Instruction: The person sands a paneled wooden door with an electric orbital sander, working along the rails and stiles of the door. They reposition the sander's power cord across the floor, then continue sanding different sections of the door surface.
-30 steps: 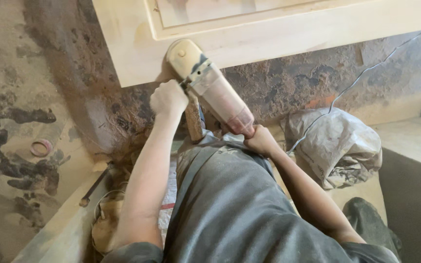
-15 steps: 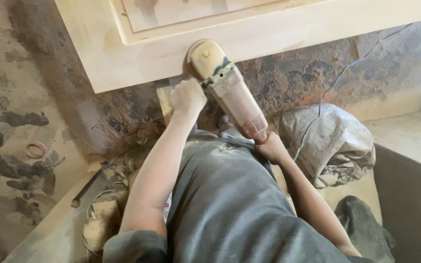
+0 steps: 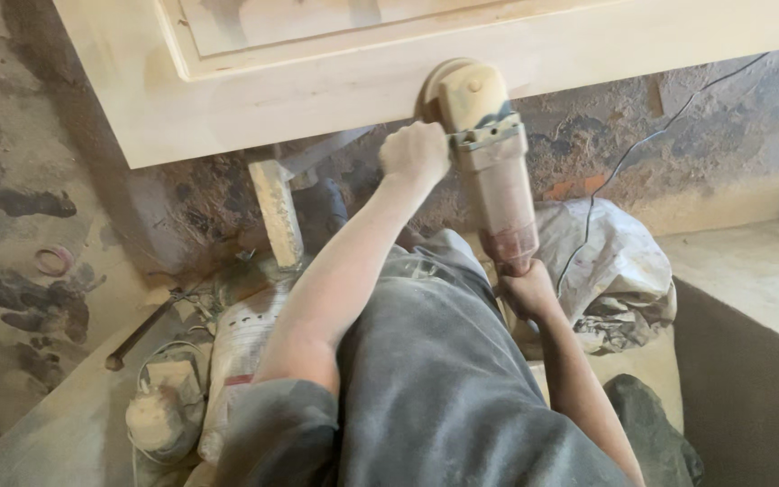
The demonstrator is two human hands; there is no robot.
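Pale wood dust coats the grinder (image 3: 489, 153), which has been carried rightward along the panel (image 3: 335, 90) edge since a second ago, so more of the edge has been covered. The side handle is gripped by the left hand (image 3: 415, 153); the tail (cord end) is clasped by the right hand (image 3: 526, 290).

The floor (image 3: 20, 180) was bare concrete, coated in sawdust and marked with dark stains. A crumpled dusty sack (image 3: 610, 271) lay near a raised concrete ledge (image 3: 750, 271) at the right, and a thin cable (image 3: 651, 140) ran across the ground. Light was even and warm.
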